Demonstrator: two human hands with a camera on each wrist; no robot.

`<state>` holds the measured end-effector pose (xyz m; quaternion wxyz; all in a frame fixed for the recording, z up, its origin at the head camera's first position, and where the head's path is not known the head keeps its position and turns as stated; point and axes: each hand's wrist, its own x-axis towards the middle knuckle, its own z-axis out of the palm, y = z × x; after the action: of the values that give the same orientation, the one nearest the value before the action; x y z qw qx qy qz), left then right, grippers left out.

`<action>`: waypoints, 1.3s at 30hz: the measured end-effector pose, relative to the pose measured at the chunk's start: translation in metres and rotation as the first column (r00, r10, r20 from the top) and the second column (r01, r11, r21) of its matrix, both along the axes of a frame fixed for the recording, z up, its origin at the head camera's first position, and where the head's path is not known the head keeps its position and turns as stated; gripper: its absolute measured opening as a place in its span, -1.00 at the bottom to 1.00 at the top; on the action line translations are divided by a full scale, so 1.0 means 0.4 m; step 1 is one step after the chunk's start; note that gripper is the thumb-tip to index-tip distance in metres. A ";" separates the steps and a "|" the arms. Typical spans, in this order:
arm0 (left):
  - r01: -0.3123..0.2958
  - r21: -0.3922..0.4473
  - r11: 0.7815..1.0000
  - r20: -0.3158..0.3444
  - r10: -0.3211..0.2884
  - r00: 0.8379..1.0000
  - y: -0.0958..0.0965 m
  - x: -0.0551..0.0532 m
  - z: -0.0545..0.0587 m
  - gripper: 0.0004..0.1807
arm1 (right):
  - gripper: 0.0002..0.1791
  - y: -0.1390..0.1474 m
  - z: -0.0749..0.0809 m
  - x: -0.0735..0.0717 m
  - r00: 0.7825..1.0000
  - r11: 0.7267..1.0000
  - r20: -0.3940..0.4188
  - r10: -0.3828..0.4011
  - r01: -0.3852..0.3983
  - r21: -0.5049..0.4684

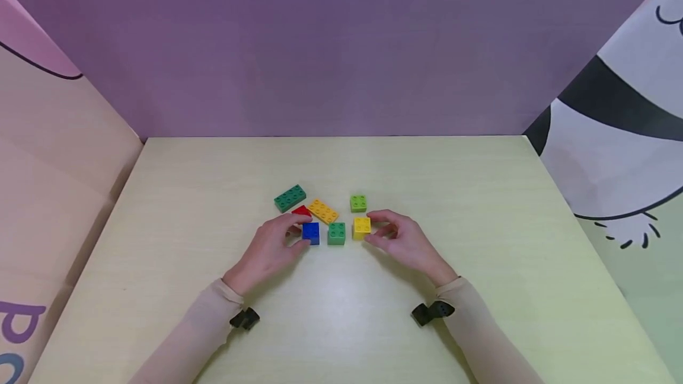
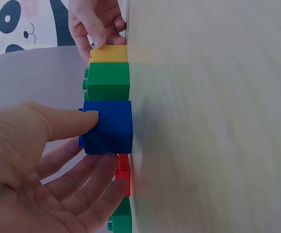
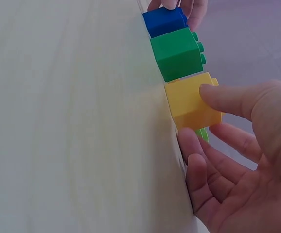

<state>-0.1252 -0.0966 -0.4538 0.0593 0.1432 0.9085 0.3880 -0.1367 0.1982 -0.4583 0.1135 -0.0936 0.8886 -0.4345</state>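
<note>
My left hand point(image 1: 271, 246) pinches a blue toy building block point(image 1: 310, 233) between thumb and fingers; the left wrist view shows the thumb on the blue block's point(image 2: 109, 127) near side. A green block point(image 1: 336, 233) stands between the hands, apart from both neighbours in the head view. On its right, my right hand point(image 1: 408, 243) holds a yellow block point(image 1: 361, 228), with the thumb on the yellow block's point(image 3: 191, 102) face in the right wrist view. A red block point(image 1: 301, 210) lies partly hidden behind my left hand.
Behind the row lie a dark green block point(image 1: 290, 198), a flat orange-yellow block point(image 1: 323, 211) and a lime green block point(image 1: 358, 203). The pale table point(image 1: 341, 325) meets a purple wall point(image 1: 331, 46) at its far edge. Printed panels stand at both sides.
</note>
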 end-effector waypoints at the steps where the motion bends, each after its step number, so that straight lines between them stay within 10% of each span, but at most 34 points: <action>1: 0.001 0.001 1.000 0.002 -0.001 1.000 0.000 0.000 0.000 -0.54 | -0.48 0.000 -0.001 0.000 1.000 1.000 -0.004 0.003 -0.003 0.005; 23: 0.002 0.026 1.000 -0.005 -0.002 1.000 0.005 -0.006 0.005 -0.57 | -0.52 -0.005 -0.008 -0.011 1.000 0.999 -0.014 -0.005 0.005 0.033; 39: 0.031 0.053 0.998 -0.064 -0.028 0.998 0.010 -0.047 0.065 -0.56 | -0.53 -0.001 -0.015 -0.014 0.999 0.999 -0.047 -0.004 0.006 0.040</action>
<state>-0.1441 -0.0926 -0.4279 0.0326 0.1704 0.8969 0.4068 -0.1421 0.1978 -0.4642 0.0934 -0.0993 0.8998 -0.4144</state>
